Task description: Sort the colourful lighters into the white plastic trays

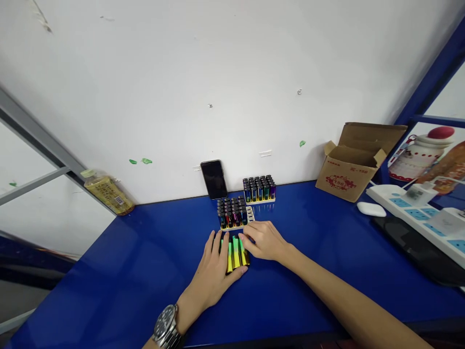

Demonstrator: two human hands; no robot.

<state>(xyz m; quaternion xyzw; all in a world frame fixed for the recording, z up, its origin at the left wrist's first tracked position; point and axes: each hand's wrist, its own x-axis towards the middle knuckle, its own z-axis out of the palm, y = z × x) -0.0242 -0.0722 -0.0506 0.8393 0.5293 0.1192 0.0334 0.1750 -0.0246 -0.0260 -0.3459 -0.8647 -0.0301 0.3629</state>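
Note:
Several shiny green-to-yellow lighters (236, 253) lie side by side in a short row on the blue table. My left hand (212, 274) reaches over the row from the left, its fingers at the far ends and its thumb along the near ends, gripping them; it hides part of the row. At the right-hand lighter's top end, my right hand (263, 240) is closed, thumb and fingers pinching there. Just beyond stands a white holder (250, 213) with rows of upright dark and coloured lighters (232, 212). Another filled holder (267, 201) is behind it to the right.
A phone (214, 179) leans on the wall. At the left is a yellow-liquid bottle (109, 193). On the right are an open cardboard box (350, 167), a white case (371, 209), a black flat object (417, 247) and a power strip (417, 213) with chargers plugged in.

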